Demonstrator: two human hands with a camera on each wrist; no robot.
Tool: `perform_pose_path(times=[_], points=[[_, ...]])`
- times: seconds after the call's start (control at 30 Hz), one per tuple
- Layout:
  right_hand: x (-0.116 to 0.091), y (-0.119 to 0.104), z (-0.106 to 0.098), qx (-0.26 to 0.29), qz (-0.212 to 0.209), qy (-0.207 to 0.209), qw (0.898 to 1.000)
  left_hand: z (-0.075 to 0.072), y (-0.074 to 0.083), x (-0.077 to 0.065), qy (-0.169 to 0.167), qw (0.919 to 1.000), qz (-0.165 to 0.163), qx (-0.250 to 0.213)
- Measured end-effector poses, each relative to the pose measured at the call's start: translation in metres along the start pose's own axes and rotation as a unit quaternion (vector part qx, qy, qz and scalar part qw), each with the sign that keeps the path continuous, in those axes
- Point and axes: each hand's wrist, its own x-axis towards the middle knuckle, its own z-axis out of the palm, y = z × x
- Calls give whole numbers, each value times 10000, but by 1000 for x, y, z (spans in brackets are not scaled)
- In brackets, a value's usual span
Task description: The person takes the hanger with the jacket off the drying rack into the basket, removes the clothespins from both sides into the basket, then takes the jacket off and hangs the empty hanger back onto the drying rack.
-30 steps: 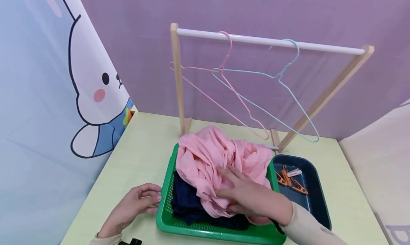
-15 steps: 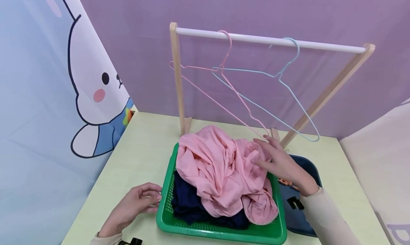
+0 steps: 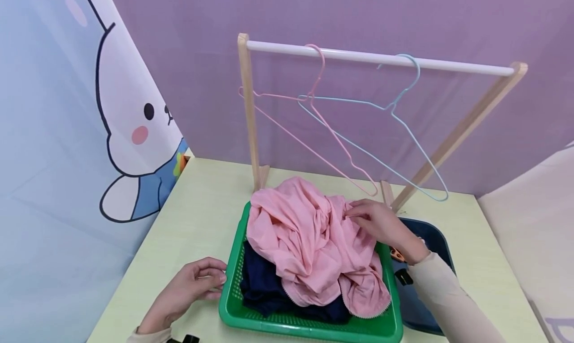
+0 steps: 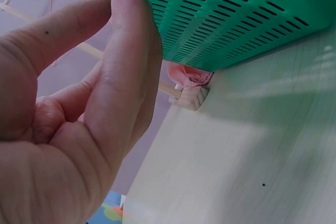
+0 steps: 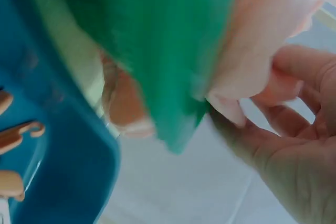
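Note:
A crumpled pink garment [image 3: 305,238] with a toothed edge, like a zipper, lies heaped over dark navy cloth [image 3: 264,288] in a green slotted basket [image 3: 269,324]. At the heap's far right, my right hand [image 3: 381,226] pinches a fold of the pink garment between thumb and fingers; the right wrist view shows this cloth [image 5: 257,40] up close, by the basket's green edge. Loosely bent, my left hand [image 3: 190,288] touches the basket's outer left side with its fingertips. In the left wrist view these fingers [image 4: 123,61] reach the rim.
Behind the basket stands a rack with a white bar [image 3: 358,57], bearing a pink hanger [image 3: 332,128] and a light blue hanger [image 3: 412,133]. A dark blue tray [image 3: 421,308] with orange clips [image 5: 16,135] sits at the right, partly behind my right arm.
My right hand has moved from the garment's middle to its far right side and now grips a fold there. The toothed lower right edge has come into view. The left hand stays put.

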Motion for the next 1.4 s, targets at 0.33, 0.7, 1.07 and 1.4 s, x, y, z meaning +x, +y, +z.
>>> perform_pose_path(times=[0.33,0.7,1.07,1.4], points=[[-2,-22,-3,-351,463,384,9976,1,-1,0,8,10000,-7,-12],[-1,-15,-1,-439,655,406,9961,0,-1,-1,-6,10000,-24,2],[-17,-73,-3,1596,556,202,9854,0,-1,-1,-16,10000,-28,6],[-26,-117,41,-958,-1477,-54,9844,0,0,0,17,10000,-46,46]])
